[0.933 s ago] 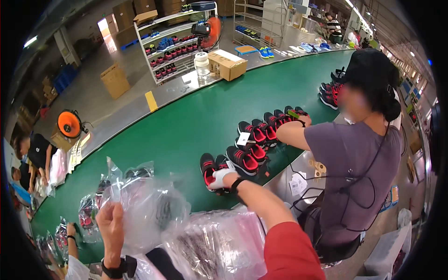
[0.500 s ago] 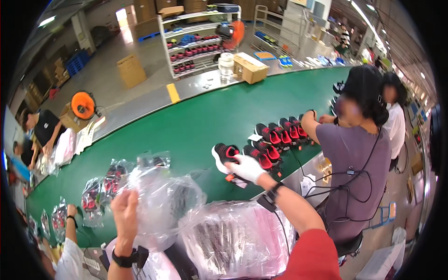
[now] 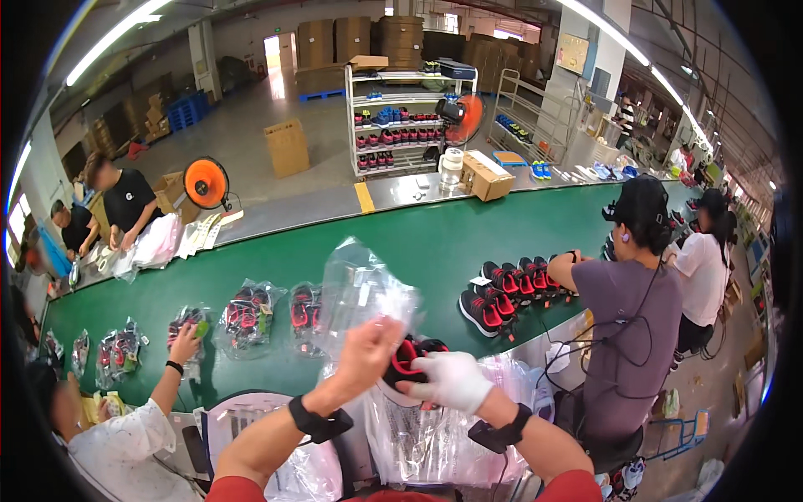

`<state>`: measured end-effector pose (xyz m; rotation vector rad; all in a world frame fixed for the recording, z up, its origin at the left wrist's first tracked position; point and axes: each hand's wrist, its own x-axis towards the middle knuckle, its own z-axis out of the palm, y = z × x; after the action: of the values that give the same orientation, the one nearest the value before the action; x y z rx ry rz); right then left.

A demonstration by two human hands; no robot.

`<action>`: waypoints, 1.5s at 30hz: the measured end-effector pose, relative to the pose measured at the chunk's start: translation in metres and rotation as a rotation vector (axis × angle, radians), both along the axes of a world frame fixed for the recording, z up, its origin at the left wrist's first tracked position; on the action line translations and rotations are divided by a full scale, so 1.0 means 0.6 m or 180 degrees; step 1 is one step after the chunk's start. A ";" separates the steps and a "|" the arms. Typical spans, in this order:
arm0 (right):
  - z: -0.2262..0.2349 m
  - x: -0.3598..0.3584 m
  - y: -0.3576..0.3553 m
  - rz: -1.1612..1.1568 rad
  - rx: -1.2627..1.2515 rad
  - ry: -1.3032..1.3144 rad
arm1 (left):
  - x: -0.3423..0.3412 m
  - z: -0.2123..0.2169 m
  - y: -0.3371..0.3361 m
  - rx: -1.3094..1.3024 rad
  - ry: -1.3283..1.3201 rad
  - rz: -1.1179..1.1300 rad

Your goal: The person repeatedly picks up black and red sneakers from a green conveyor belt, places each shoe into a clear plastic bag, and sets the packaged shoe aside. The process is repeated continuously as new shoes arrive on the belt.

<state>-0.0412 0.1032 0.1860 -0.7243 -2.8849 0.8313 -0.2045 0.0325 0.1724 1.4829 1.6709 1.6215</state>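
Observation:
My left hand (image 3: 368,355), bare, pinches the edge of a clear plastic bag (image 3: 355,280) that stands up above it. In my right hand (image 3: 452,381), which wears a white glove, is a black and red sneaker (image 3: 403,361); the hand partly covers it. The two hands are close together, with the sneaker just right of the bag. Beneath them lies a stack of clear plastic bags (image 3: 418,448) at the near edge of the green conveyor belt (image 3: 276,251). Whether a second shoe is under the right hand is hidden.
Bagged sneakers (image 3: 248,308) lie along the belt to the left, where a co-worker's hand (image 3: 184,343) touches one. Unbagged black and red sneakers (image 3: 485,311) stand in rows at right, beside a co-worker in a purple shirt (image 3: 627,335). Cables (image 3: 615,356) hang there.
My right hand has brought the sneaker from the belt back toward my left hand. The bag has been raised and moved right. My view has tilted up and turned left.

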 end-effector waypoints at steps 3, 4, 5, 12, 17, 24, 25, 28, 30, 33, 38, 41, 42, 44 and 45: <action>0.005 -0.024 -0.039 0.0575 0.1491 -0.0290 | 0.016 0.023 0.049 0.0334 0.0716 -0.0053; 0.016 -0.028 -0.054 0.0838 0.1730 -0.0321 | -0.012 0.026 0.073 0.0399 0.0623 0.0278; 0.023 -0.032 -0.075 0.1010 0.1785 -0.0298 | -0.034 0.035 0.082 0.0152 0.0557 0.0157; 0.000 -0.052 -0.054 0.2246 0.1187 -0.0405 | 0.040 0.070 0.044 -0.0751 0.2375 -0.2285; -0.034 -0.072 -0.047 0.0489 0.0145 -0.0275 | -0.006 0.024 -0.031 -0.0553 0.2691 -0.1605; -0.066 -0.109 -0.044 0.0584 0.0822 -0.0445 | -0.097 -0.045 -0.074 -0.1112 0.3004 -0.0406; -0.083 -0.115 -0.040 0.0434 0.0466 -0.0638 | -0.076 -0.057 -0.089 -0.0912 0.2796 -0.0635; -0.120 -0.110 -0.051 0.0440 0.1075 0.0310 | -0.041 -0.077 -0.141 -0.1675 0.0952 0.0195; -0.160 -0.124 -0.055 0.0508 0.1064 0.0494 | 0.036 -0.105 -0.159 -0.0703 -0.0002 0.0484; -0.214 -0.118 -0.046 0.0334 0.1060 0.1266 | 0.079 -0.056 -0.102 -0.0959 0.0023 0.0092; -0.079 -0.110 -0.062 0.0234 0.1511 0.0014 | -0.122 -0.024 -0.093 -0.1427 0.0727 0.0119; -0.086 -0.116 -0.028 0.0170 0.1161 0.1224 | -0.042 -0.035 -0.132 -0.0529 0.1072 -0.0475; -0.108 -0.121 -0.015 -0.0057 0.0613 0.1816 | -0.010 -0.097 -0.158 0.0406 0.3314 -0.0017; -0.071 -0.126 -0.040 0.0344 0.0710 0.0436 | 0.072 -0.067 -0.168 -0.0601 0.0636 -0.0271; -0.152 -0.132 -0.052 0.0338 -0.0531 0.2010 | 0.079 -0.069 -0.142 -0.0323 0.0877 -0.0326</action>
<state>-0.1203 0.0721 0.0951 -0.2462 -2.3178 1.0851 -0.1570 -0.0527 0.1307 1.7725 1.7566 1.3068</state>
